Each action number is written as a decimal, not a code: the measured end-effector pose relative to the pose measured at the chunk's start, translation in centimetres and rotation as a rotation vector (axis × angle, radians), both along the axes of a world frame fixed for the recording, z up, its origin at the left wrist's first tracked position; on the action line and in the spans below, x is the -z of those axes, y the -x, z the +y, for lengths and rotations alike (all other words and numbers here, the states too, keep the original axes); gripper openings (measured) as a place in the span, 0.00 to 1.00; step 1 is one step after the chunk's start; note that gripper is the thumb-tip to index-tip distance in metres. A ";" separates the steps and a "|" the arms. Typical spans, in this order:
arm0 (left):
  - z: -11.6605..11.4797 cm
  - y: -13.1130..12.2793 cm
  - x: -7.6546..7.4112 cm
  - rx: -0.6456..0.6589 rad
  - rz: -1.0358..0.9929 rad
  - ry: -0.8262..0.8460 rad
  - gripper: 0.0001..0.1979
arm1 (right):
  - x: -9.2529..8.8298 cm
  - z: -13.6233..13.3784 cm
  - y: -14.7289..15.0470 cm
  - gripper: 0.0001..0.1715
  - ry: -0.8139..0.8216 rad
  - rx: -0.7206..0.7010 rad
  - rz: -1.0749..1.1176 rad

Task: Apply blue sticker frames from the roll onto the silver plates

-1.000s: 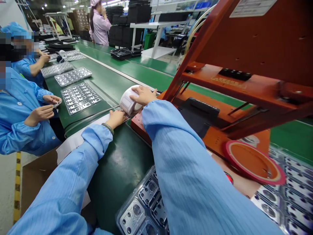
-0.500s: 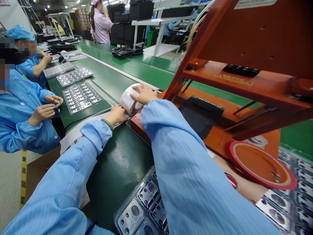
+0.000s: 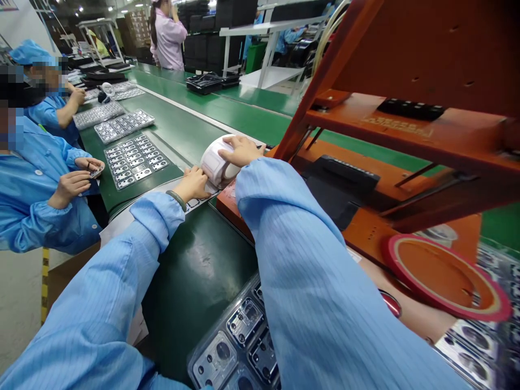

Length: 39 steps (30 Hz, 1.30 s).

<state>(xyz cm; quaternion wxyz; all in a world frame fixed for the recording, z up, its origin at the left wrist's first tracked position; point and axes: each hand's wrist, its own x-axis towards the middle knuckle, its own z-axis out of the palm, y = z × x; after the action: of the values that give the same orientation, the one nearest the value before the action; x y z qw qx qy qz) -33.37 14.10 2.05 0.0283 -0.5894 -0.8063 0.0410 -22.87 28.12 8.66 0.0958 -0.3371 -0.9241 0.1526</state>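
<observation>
A white roll of labels (image 3: pixel 212 160) stands on edge at the near left corner of the orange machine. My right hand (image 3: pixel 242 150) lies over its top and right side, fingers curved round it. At the roll's lower left, my left hand (image 3: pixel 190 185) grips it with bent fingers, the thumb low near a strip with dark-outlined shapes (image 3: pixel 195 205). The undersides of the fingers are hidden. Below my right sleeve, a clear tray of silver metal plates (image 3: pixel 221 355) lies partly covered.
The orange machine (image 3: pixel 365 227) rises on the right, its lid tilted up. A red-rimmed tape roll (image 3: pixel 447 276) lies beside it. Filled part trays (image 3: pixel 136 162) line the green bench at left, where a co-worker's hands (image 3: pixel 75 181) hold a small part. Black trays (image 3: pixel 209 83) sit farther back.
My left hand has shifted slightly up, its fingers a little higher against the label roll. My right hand stays on the roll. The view has turned slightly.
</observation>
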 end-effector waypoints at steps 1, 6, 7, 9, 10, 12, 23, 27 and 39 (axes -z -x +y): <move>0.0 0.1 -0.1 0.009 0.002 0.018 0.30 | 0.0 0.0 0.0 0.34 0.004 0.002 0.002; 0.2 0.0 -0.6 0.038 0.017 0.081 0.34 | 0.2 0.2 0.1 0.34 0.009 0.004 0.021; 0.2 -0.1 -0.7 0.040 0.021 0.083 0.32 | 0.2 0.2 0.1 0.34 0.008 0.001 0.026; 0.1 -0.5 -0.7 0.049 0.028 0.078 0.25 | 0.3 0.2 0.1 0.34 0.005 -0.005 0.035; 0.0 -0.6 -0.7 0.056 0.033 0.071 0.22 | 0.3 0.2 0.1 0.34 0.003 -0.008 0.037; -0.2 -0.7 -0.7 0.071 0.044 0.052 0.17 | 0.3 0.2 0.1 0.34 0.001 -0.010 0.038; -1.0 -1.8 0.5 0.104 0.019 -0.033 0.17 | 0.4 0.2 0.1 0.34 -0.009 -0.012 0.034; -1.2 -1.7 1.2 0.119 -0.014 -0.047 0.15 | 0.3 0.3 0.2 0.36 -0.027 -0.019 0.026; 0.1 -2.3 3.2 -0.188 -0.137 -0.156 0.17 | 0.2 0.7 0.2 0.44 -0.034 -0.035 -0.022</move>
<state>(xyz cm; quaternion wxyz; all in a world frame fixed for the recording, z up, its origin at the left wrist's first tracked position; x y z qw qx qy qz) -31.03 14.19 -1.15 0.0151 -0.5085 -0.8589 -0.0594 -23.11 28.82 8.43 0.0888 -0.3210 -0.9332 0.1348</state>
